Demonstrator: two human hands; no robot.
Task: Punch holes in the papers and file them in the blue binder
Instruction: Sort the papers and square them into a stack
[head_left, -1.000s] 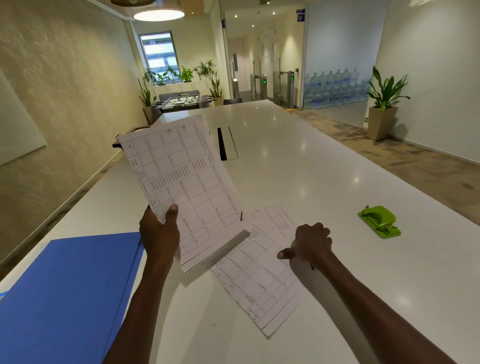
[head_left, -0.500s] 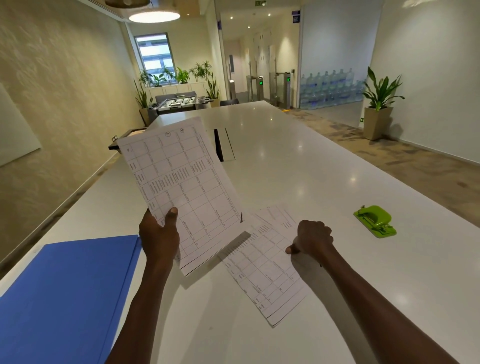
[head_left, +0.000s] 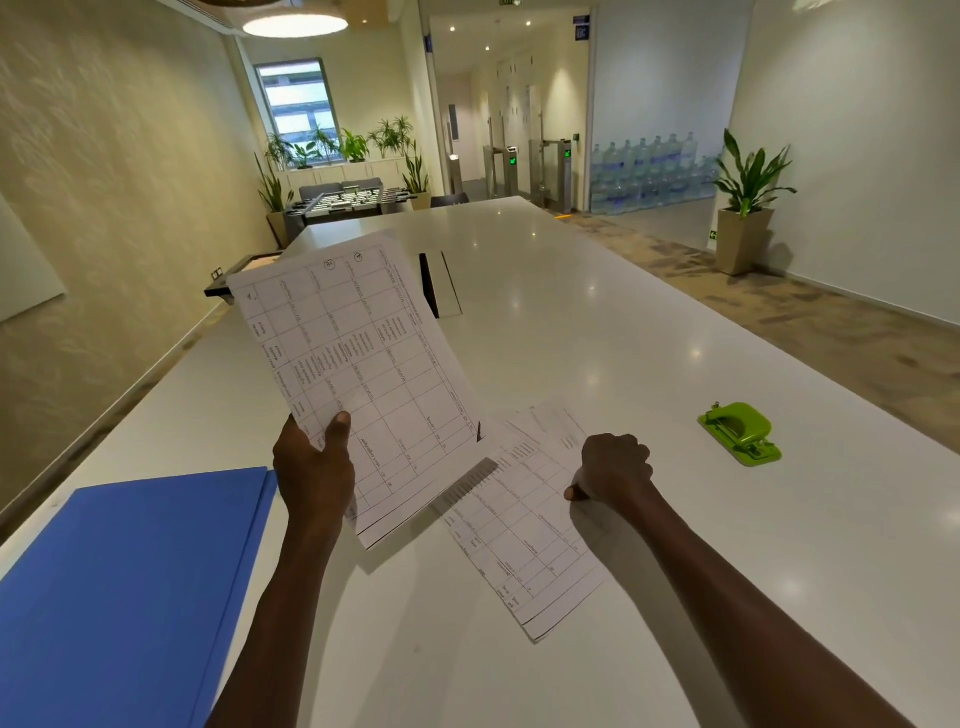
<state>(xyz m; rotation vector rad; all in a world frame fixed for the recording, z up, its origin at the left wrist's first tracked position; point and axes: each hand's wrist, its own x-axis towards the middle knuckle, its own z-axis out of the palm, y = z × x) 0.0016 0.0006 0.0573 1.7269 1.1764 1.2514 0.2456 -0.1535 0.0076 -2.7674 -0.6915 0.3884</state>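
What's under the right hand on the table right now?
The right hand rests closed on the right edge of a printed sheet lying flat on the white table. Whether its fingers pinch the sheet or hide anything else is covered by the fist.

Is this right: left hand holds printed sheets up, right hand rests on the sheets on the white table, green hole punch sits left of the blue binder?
Not quite. The head view shows the green hole punch far right of the closed blue binder. The rest holds: left hand lifts printed sheets, right hand rests on the flat sheets.
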